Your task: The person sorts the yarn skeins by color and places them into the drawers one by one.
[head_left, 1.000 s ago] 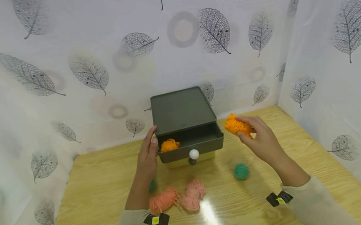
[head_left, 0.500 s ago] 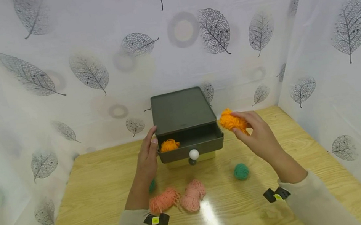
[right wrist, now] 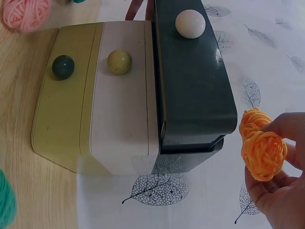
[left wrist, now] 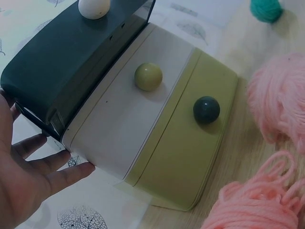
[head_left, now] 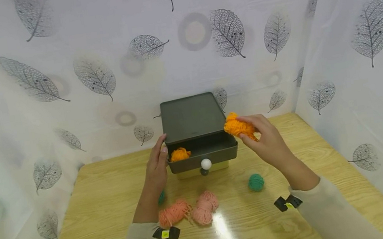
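A three-tier drawer chest stands by the back wall, its dark green top drawer pulled out. In that drawer's left part lies an orange yarn bundle. My left hand touches the chest's left side, with fingers extended and spread in the left wrist view. My right hand pinches a second orange yarn bundle between thumb and fingers, above the drawer's right edge. In the right wrist view this bundle is wound in two lobes, apart from the drawer.
Two pink yarn skeins, a left one and a right one, lie on the wooden table before the chest. A green yarn ball sits to the right. Another green ball is partly hidden by my left forearm.
My right hand has moved left and slightly up with the orange yarn bundle, from beside the chest to the drawer's right edge. The left hand and the drawer have stayed put.
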The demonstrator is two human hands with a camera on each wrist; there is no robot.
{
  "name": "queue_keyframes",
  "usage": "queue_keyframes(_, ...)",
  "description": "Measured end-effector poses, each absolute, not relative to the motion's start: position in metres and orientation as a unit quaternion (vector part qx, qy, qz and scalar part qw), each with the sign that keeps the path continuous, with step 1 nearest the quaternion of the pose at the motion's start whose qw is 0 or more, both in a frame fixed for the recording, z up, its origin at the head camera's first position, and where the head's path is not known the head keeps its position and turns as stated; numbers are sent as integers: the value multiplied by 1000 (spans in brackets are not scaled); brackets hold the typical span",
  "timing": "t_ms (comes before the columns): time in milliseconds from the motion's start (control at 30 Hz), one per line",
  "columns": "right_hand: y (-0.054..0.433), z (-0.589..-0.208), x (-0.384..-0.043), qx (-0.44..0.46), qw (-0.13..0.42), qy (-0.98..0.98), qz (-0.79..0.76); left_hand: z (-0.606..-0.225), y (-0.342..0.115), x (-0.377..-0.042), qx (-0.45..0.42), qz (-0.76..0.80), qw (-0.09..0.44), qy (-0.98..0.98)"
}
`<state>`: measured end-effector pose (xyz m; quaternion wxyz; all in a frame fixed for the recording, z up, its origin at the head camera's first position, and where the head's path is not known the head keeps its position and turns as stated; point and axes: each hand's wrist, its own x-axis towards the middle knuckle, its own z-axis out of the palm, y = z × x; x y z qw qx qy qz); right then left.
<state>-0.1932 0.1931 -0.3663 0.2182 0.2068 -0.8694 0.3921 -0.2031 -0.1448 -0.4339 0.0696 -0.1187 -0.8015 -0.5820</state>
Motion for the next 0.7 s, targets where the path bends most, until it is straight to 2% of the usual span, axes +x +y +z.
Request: queue_keyframes(700, 162, -360, -202, 240, 193, -862, 404, -435, -146, -204, -123, -577, 75, -804)
